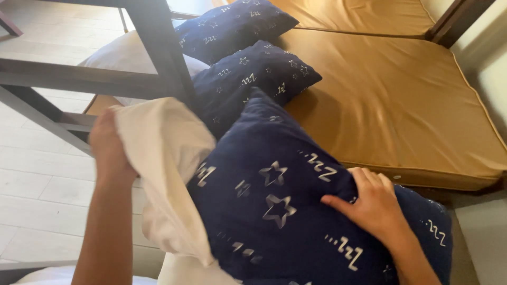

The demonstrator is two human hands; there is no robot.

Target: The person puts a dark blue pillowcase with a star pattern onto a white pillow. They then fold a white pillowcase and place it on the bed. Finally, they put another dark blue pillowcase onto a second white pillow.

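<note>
Navy pillowcase (285, 211) | right hand (375, 203) flat on it | left hand (108, 150) grips white pillow (163, 158)

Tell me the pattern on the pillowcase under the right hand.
Navy pillowcase with pale stars and zigzags; head view.

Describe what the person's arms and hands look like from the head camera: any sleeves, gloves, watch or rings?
Both forearms are bare up to the bottom edge of the picture, with no sleeves showing. The left hand and the right hand wear no gloves. No watch, bracelet or ring can be seen on either, though the left hand is slightly blurred.
</note>
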